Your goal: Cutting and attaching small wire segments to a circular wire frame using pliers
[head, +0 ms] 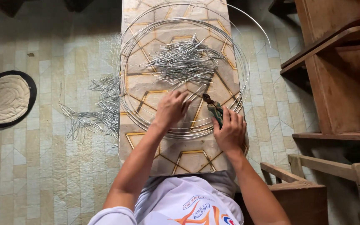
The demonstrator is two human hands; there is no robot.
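Both hands work over a narrow tabletop with a geometric inlay pattern. Left hand, fingers curled and pinching, holds a short wire piece whose free end points toward 1 o'clock. Right hand is closed around the handles of a pair of pliers; the tool's dark nose points toward 11 o'clock and sits just beside the pinched wire. Whether the nose bites the wire cannot be told.

A large coil of wire lies flat on the tabletop and rings both hands and a heap of cut wire pieces at 12 o'clock. A second scatter of wire pieces lies on the tiled floor at 9 o'clock, with a round mat farther out in the same direction. Wooden furniture stands at 3 o'clock.

Judged from this view, the work goes best when the left hand steadies the wire close to the tool's nose, so that the piece does not spring or twist, and when the right hand squeezes squarely, fingers kept clear of the closing nose and of the coil's loose strands.
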